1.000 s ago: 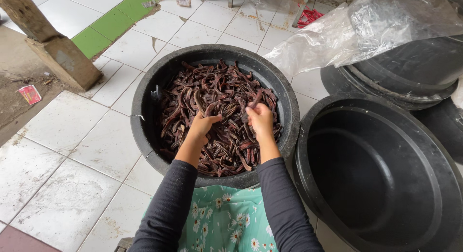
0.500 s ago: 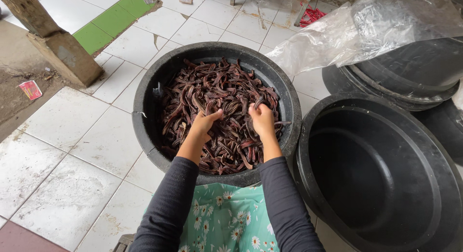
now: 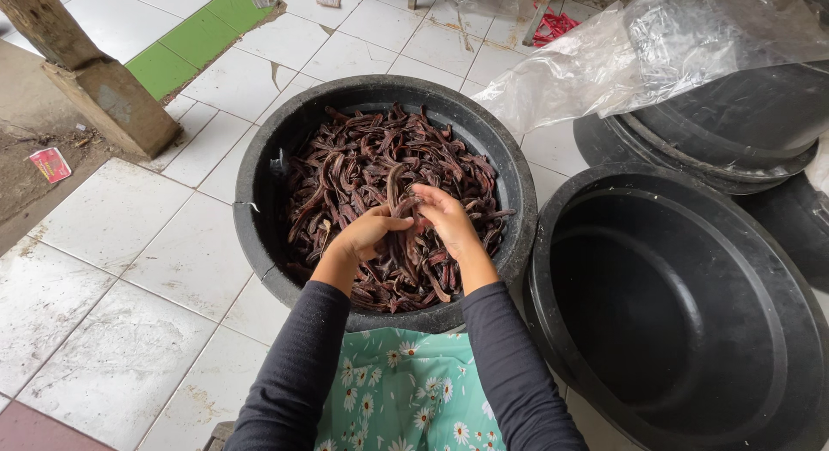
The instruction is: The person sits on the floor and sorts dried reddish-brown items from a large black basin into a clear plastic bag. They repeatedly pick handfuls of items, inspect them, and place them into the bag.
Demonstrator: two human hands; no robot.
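Note:
A black round tub (image 3: 259,235) on the tiled floor is filled with dark reddish-brown dried pods (image 3: 354,166). Both of my hands are in the middle of the tub, close together. My left hand (image 3: 363,233) and my right hand (image 3: 442,216) pinch the same curved pod (image 3: 395,185), which stands up between them above the heap. Dark grey sleeves cover both forearms. A green cloth with white daisies (image 3: 397,395) lies over my lap below the tub.
An empty black tub (image 3: 553,270) stands directly right of the filled one. More stacked black tubs (image 3: 734,132) sit behind it under a clear plastic sheet (image 3: 639,54). A wooden post (image 3: 95,80) rises at the upper left, beside bare ground.
My hands were apart and pressed flat into the pods; they have come together at the middle and lifted one pod between them.

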